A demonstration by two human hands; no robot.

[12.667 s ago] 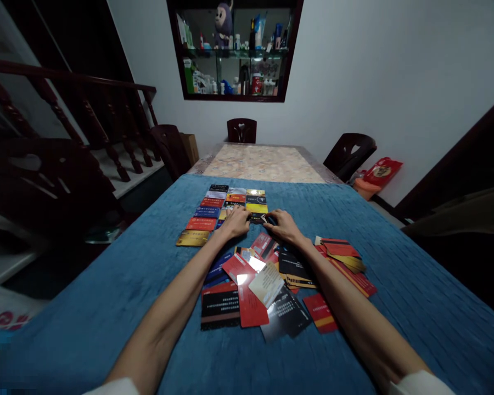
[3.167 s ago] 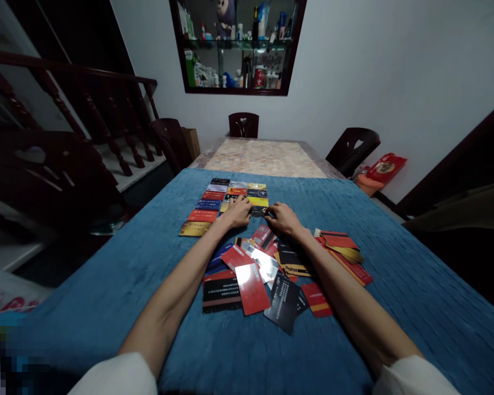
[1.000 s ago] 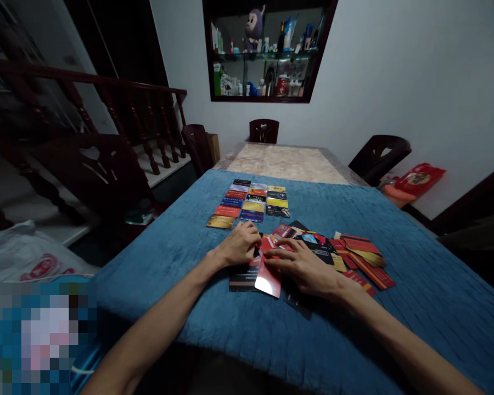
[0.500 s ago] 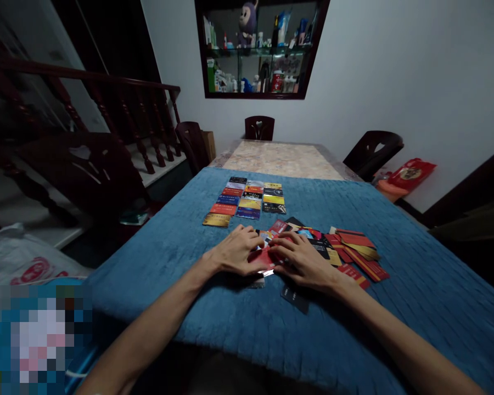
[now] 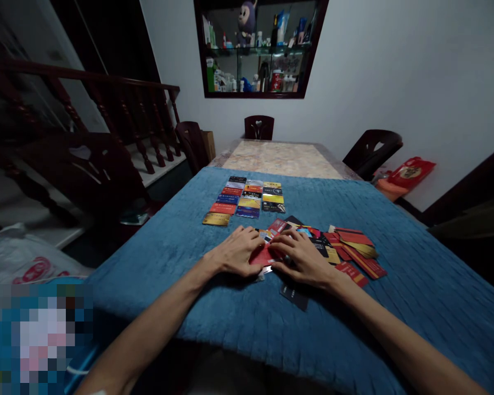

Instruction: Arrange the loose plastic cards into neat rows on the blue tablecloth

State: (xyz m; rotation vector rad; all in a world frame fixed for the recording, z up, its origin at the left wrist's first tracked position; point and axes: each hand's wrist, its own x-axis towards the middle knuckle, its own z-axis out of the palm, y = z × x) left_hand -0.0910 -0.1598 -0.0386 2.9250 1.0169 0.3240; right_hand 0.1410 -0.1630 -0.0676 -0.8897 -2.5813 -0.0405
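A loose heap of plastic cards [image 5: 337, 247], red, black and gold, lies on a blue cloth [image 5: 156, 263]. Both hands rest on the near end of the heap. My left hand [image 5: 234, 253] and my right hand [image 5: 302, 258] press together around a red card [image 5: 263, 255], fingertips on it, with other cards under the palms. Farther away, a neat grid of cards [image 5: 245, 198] lies in three columns. A dark card [image 5: 293, 294] pokes out below my right wrist.
Beyond the blue cloth the table top [image 5: 280, 159] shows a marbled surface. Dark chairs stand at the far end [image 5: 258, 127], at the right [image 5: 372, 149] and at the left [image 5: 86, 170]. A wall cabinet [image 5: 257, 49] holds bottles. A red bag [image 5: 409, 171] lies at the right.
Both hands came back from the card grid to the loose heap. Over the last second they closed in on the red card, which now lies flatter between them.
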